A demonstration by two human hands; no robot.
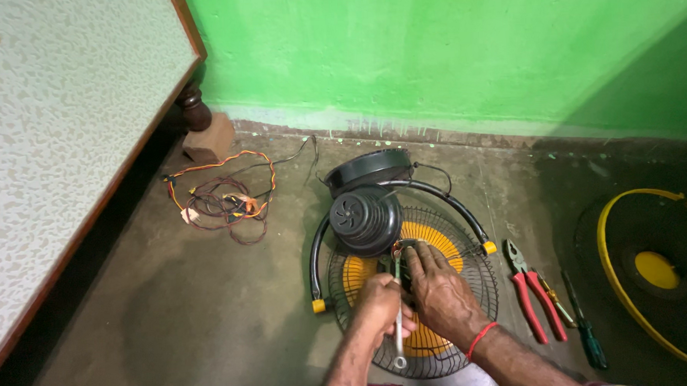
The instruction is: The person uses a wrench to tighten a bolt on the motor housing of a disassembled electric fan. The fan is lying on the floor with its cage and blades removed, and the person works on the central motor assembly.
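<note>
A black fan motor [365, 217] lies on a round wire grille [470, 318] with orange blades showing under it, framed by a black curved stand [315, 251]. My left hand [379, 304] grips a silver spanner [398, 332] whose upper end sits at the motor's lower edge. My right hand [437, 287], with a red thread at the wrist, presses on the grille and motor mount right beside the spanner's head. The fingertips of both hands meet just below the motor.
Red-handled pliers [533, 293] and a dark screwdriver [584, 325] lie on the concrete floor to the right. A second grille with a yellow rim [613, 279] is at the far right. Tangled orange wires [226, 201] lie left, near a table [59, 127] and green wall [445, 52].
</note>
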